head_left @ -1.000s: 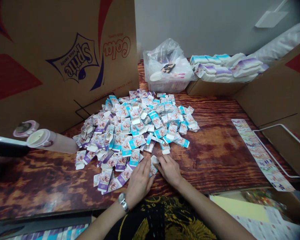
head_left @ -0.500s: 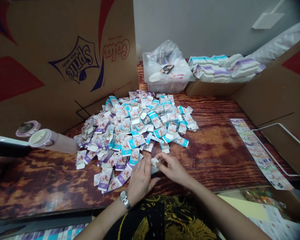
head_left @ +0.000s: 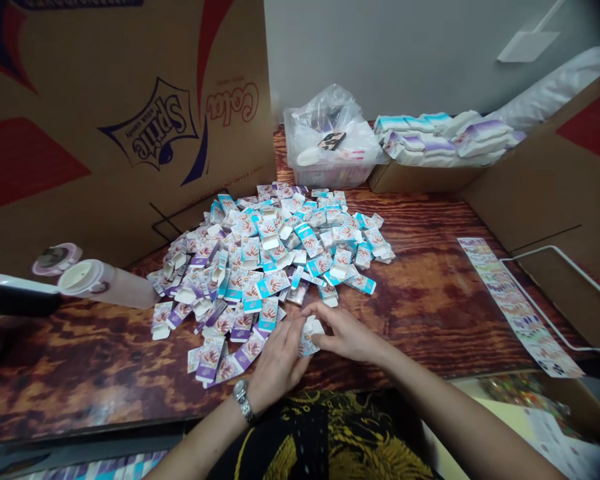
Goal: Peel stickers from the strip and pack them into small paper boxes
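Note:
Between my two hands is a small printed carton (head_left: 310, 337) with a white flap at its top, near the table's front edge. My left hand (head_left: 280, 353) closes along its left side, a metal watch (head_left: 243, 400) on the wrist. From the right, my right hand (head_left: 347, 333) pinches the carton's upper end with thumb and fingers. Just beyond my hands spreads a heap of small cartons (head_left: 273, 250), white with blue or purple ends, several with flaps standing up. My fingers hide part of the held carton.
A large cardboard box (head_left: 125, 120) stands behind the heap at left, with a bottle (head_left: 113, 285), lid raised, before it. At the back are a plastic bin (head_left: 330, 175) and a carton of flat packs (head_left: 425, 179). A printed strip (head_left: 517, 307) lies at right, beside a white cable (head_left: 535, 310).
The held carton has tilted up and shows more of its printed face and white flap. My left thumb has moved in against it, and the view has shifted slightly.

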Action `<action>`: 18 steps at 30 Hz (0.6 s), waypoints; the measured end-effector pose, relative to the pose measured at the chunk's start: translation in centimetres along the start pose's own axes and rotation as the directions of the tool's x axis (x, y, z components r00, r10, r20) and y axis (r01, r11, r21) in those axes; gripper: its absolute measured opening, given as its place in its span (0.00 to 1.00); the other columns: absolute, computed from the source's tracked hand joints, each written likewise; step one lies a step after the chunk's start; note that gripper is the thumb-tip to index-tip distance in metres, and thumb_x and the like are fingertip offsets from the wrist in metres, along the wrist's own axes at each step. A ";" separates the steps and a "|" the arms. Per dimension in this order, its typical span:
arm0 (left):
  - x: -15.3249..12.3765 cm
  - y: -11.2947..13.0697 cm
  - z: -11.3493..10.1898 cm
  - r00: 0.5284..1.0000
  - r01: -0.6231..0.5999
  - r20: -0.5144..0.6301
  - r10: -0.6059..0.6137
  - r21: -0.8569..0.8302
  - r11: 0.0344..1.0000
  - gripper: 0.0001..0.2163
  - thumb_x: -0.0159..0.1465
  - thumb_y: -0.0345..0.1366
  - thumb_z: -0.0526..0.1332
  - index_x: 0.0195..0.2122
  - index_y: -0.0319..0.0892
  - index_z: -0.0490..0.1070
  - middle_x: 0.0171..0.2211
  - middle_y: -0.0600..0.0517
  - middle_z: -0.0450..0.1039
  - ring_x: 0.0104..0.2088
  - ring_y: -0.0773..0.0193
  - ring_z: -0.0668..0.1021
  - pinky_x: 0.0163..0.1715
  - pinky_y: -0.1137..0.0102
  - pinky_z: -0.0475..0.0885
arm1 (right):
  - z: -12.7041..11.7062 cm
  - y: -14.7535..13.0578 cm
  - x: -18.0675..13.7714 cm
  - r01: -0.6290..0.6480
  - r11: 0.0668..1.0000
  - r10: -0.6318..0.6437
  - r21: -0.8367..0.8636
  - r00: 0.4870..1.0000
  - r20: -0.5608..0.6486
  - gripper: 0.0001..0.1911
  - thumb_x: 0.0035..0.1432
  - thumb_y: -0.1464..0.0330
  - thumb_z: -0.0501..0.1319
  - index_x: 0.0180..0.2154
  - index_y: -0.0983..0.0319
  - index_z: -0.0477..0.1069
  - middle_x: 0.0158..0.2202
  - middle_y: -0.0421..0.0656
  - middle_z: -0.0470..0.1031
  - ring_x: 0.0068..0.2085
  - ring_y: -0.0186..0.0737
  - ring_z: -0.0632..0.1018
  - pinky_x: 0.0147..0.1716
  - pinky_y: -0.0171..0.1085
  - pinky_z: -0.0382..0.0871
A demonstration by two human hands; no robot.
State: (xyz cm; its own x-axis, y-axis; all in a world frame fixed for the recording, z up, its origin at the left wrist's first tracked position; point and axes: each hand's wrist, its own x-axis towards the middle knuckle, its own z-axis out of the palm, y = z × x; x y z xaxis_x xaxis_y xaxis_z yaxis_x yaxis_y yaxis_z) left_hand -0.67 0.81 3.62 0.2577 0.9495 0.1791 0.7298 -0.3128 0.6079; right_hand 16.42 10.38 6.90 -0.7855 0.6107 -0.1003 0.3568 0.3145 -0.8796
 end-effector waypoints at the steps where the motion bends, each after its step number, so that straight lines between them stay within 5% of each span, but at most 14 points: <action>1: 0.0 0.0 -0.1 1.000 -0.009 -0.002 0.009 0.007 1.000 0.31 0.61 0.30 0.56 0.63 0.38 0.43 0.55 0.38 0.61 0.55 0.53 0.66 0.52 0.55 0.65 | 0.1 0.2 0.1 -0.028 0.999 0.028 0.017 1.000 -0.001 0.17 0.54 0.73 0.60 0.46 0.59 0.63 0.29 0.36 0.68 0.28 0.34 0.70 0.27 0.31 0.61; 5: 0.0 -0.4 -0.3 0.997 0.023 -0.073 -0.020 0.043 0.999 0.30 0.63 0.30 0.55 0.63 0.41 0.43 0.54 0.39 0.63 0.53 0.54 0.69 0.50 0.56 0.67 | 0.8 0.5 0.0 -0.038 0.999 0.043 0.035 0.985 -0.165 0.12 0.57 0.67 0.60 0.44 0.60 0.63 0.26 0.36 0.66 0.27 0.34 0.70 0.25 0.31 0.63; 9: 0.3 -0.2 -0.5 0.970 0.158 -0.176 -0.165 -0.053 0.986 0.28 0.63 0.32 0.56 0.62 0.41 0.45 0.54 0.41 0.64 0.50 0.57 0.72 0.47 0.62 0.70 | 1.8 0.0 -1.1 0.128 0.973 -0.200 -0.190 0.882 -0.427 0.09 0.61 0.67 0.56 0.44 0.60 0.66 0.43 0.47 0.70 0.43 0.42 0.73 0.42 0.40 0.69; 13: 0.6 0.3 -0.7 0.959 0.162 -0.220 -0.181 -0.100 0.982 0.23 0.62 0.32 0.57 0.58 0.42 0.52 0.50 0.43 0.68 0.45 0.60 0.75 0.43 0.66 0.72 | 2.7 -0.3 -1.9 0.193 0.899 -0.353 -0.393 0.849 -0.392 0.10 0.62 0.69 0.56 0.44 0.60 0.70 0.49 0.51 0.67 0.49 0.45 0.71 0.46 0.43 0.68; 18: 0.5 0.4 -0.6 0.962 0.079 -0.257 -0.097 -0.078 0.994 0.20 0.61 0.31 0.57 0.54 0.43 0.56 0.46 0.45 0.70 0.42 0.62 0.76 0.41 0.68 0.73 | 2.5 -0.8 -1.7 0.164 0.978 -0.199 -0.129 0.919 -0.341 0.09 0.63 0.69 0.53 0.41 0.59 0.71 0.46 0.47 0.68 0.47 0.41 0.72 0.45 0.39 0.68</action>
State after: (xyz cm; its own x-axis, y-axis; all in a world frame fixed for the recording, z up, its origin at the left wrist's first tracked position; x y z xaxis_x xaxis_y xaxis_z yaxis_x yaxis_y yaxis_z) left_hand -0.64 1.21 4.39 0.0145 0.9500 0.3119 0.6964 -0.2334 0.6786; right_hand 16.21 7.22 6.64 -0.6204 0.7461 0.2417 0.2852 0.5017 -0.8167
